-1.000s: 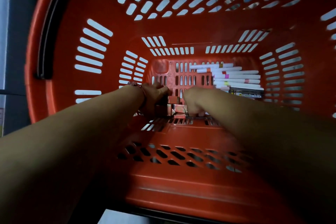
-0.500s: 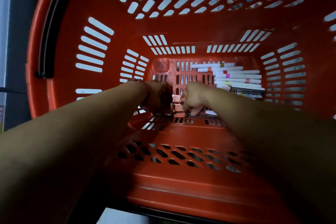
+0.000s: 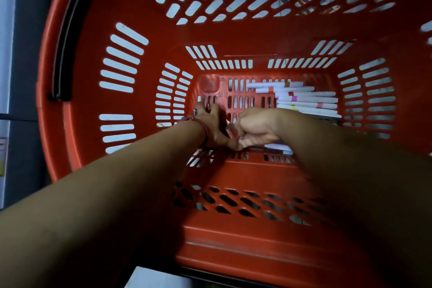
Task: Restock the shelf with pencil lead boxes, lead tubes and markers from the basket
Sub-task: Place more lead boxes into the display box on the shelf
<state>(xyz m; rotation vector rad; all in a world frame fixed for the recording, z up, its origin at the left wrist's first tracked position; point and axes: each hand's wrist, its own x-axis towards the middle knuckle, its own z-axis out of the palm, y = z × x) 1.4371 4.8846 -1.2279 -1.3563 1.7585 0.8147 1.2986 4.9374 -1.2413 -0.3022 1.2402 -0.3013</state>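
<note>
Both hands were down at the bottom of the orange basket (image 3: pixel 233 37), touching each other: my right hand (image 3: pixel 254 128) was curled round a small reddish box (image 3: pixel 230 130), while my left hand (image 3: pixel 211 127) (red band (image 3: pixel 201 124) at the wrist) pressed against it, its grip too hidden to tell. White markers (image 3: pixel 306 100) lay piled on the basket floor just beyond my right hand.
</note>
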